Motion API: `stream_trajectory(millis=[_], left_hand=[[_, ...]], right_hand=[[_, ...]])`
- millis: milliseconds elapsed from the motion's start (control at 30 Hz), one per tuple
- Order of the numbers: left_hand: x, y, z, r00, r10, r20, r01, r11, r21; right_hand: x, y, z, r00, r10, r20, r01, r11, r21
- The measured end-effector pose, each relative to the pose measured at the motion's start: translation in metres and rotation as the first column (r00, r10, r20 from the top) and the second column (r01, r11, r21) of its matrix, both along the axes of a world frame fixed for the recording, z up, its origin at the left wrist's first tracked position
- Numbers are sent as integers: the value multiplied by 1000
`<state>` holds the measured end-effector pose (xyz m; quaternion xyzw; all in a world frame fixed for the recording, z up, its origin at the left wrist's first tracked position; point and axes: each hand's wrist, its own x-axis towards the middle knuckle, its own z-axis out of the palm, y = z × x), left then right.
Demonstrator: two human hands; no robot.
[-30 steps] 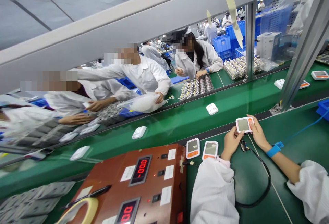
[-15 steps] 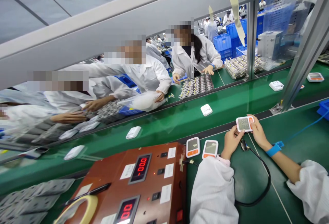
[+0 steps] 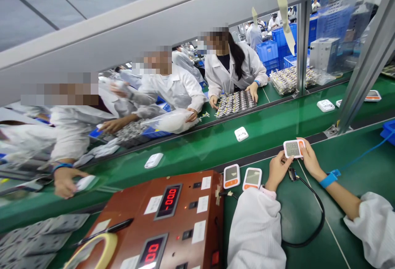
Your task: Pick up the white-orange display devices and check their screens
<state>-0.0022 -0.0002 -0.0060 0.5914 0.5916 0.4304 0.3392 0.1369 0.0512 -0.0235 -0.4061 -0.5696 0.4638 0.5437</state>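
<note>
Both my hands hold one small white digital display unit, with a grey LCD showing digits and an orange strip at its right end. My left hand pinches its lower edge. My right hand, wearing a blue wrist strap, grips the right end with the thumb over the orange strip. Just below the unit lies a black cable's connector on the green bench. Left of my left hand rest two similar units, a left one and a right one, their screens facing up.
A brown test box with red number displays stands at left, bearing a tape roll and a pen. Beyond it runs a green conveyor carrying several white units. Co-workers in white coats sit across it. A metal post rises at right.
My hands and the unit have stayed in place. White units on the conveyor have shifted left. A co-worker's hand at far left has reached onto one, and another co-worker's hand has lowered to a tray.
</note>
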Motion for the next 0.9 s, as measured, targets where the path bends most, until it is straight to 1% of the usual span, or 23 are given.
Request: stream_trajectory(millis=[200,400,733,900], left_hand=[[-1,0,-1,1000,0,-3,0,1000,-5],[0,2,-2,998,29,-54,-30,999,-21],[0,1,-2,999,19,-43,-20,1000,-17],[0,0,-2,998,18,-55,-20,999,-27]], right_hand=[[-1,0,2,1000,-12,-5,12,1000,-15],[0,-1,3,1000,-7,8,7,1000,-31],[1,-1,4,1000,-14,19,15,999,-32],[0,-2,6,1000,-10,-28,7,996,-84]])
